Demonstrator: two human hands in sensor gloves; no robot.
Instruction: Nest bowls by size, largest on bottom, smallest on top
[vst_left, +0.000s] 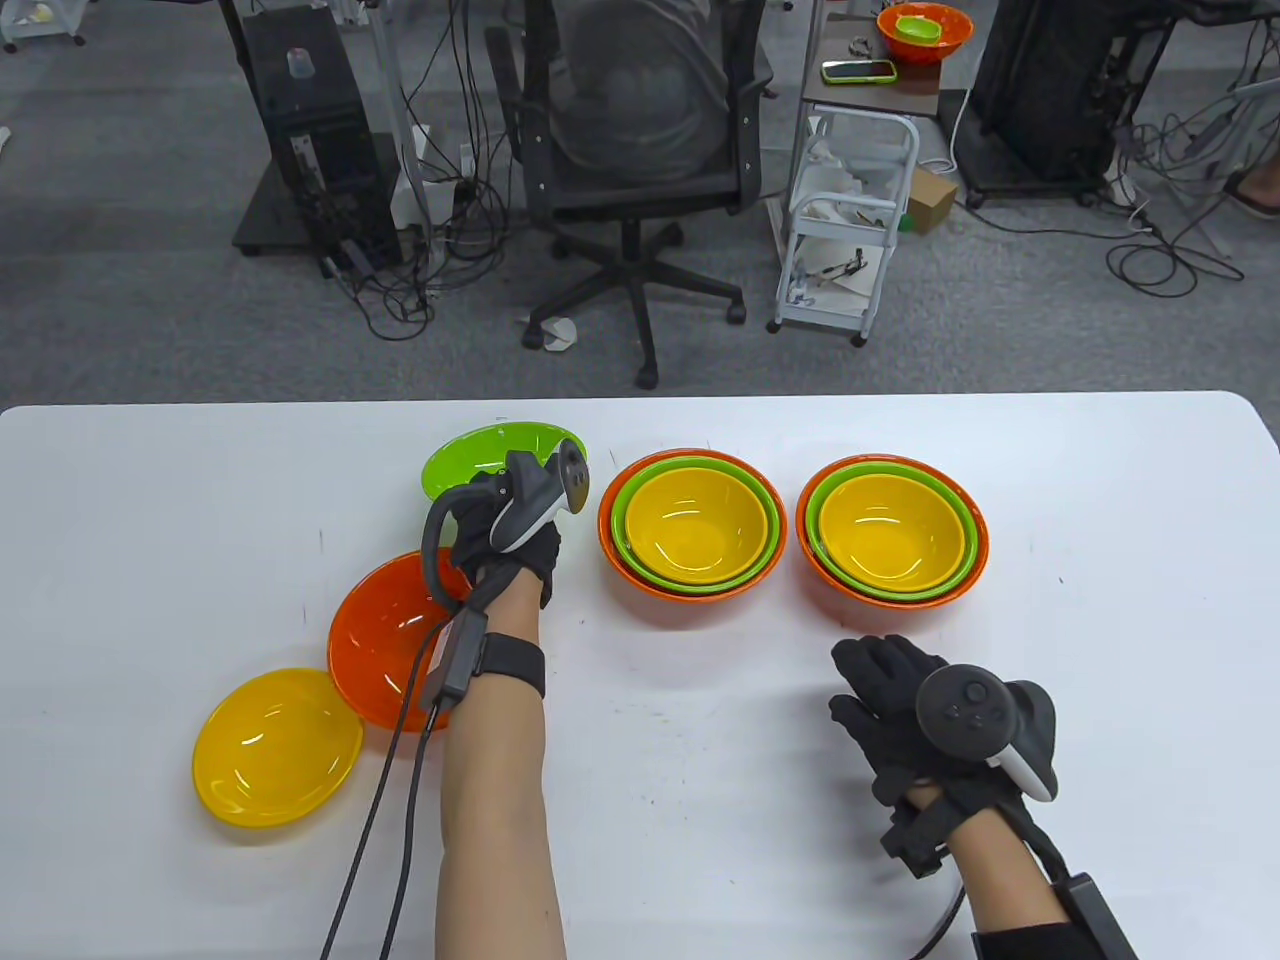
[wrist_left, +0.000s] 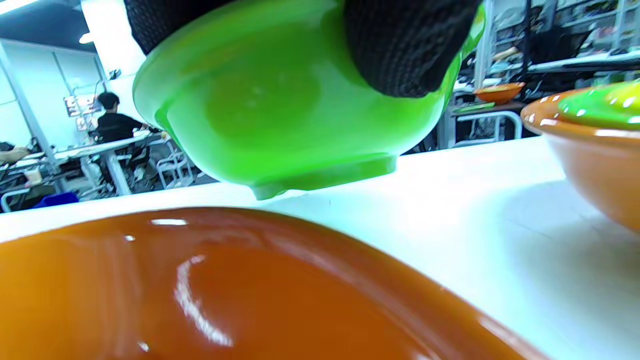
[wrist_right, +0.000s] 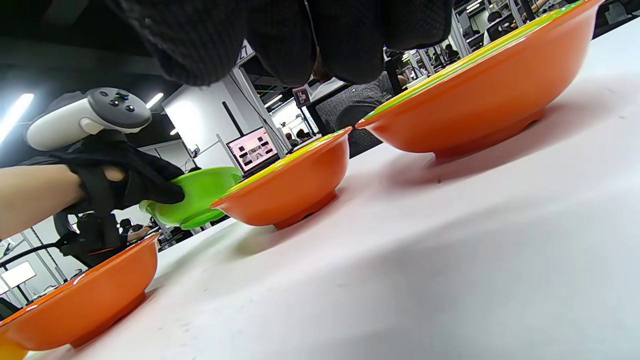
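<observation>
My left hand (vst_left: 505, 530) grips the near rim of a loose green bowl (vst_left: 480, 458) and holds it tilted, lifted just off the table. In the left wrist view the green bowl (wrist_left: 280, 100) hangs above the table behind the loose orange bowl (wrist_left: 225, 290). That orange bowl (vst_left: 390, 640) and a loose yellow bowl (vst_left: 277, 745) sit at the left front. Two nested stacks, each orange, green, yellow, stand at the middle (vst_left: 692, 522) and at the right (vst_left: 892, 528). My right hand (vst_left: 885, 690) rests empty on the table near the right stack, fingers spread.
The white table (vst_left: 700, 780) has its far edge just behind the bowls. An office chair (vst_left: 640, 150) and a small cart (vst_left: 850, 220) stand on the floor beyond. A cable from my left wrist runs down across the table front (vst_left: 380, 830).
</observation>
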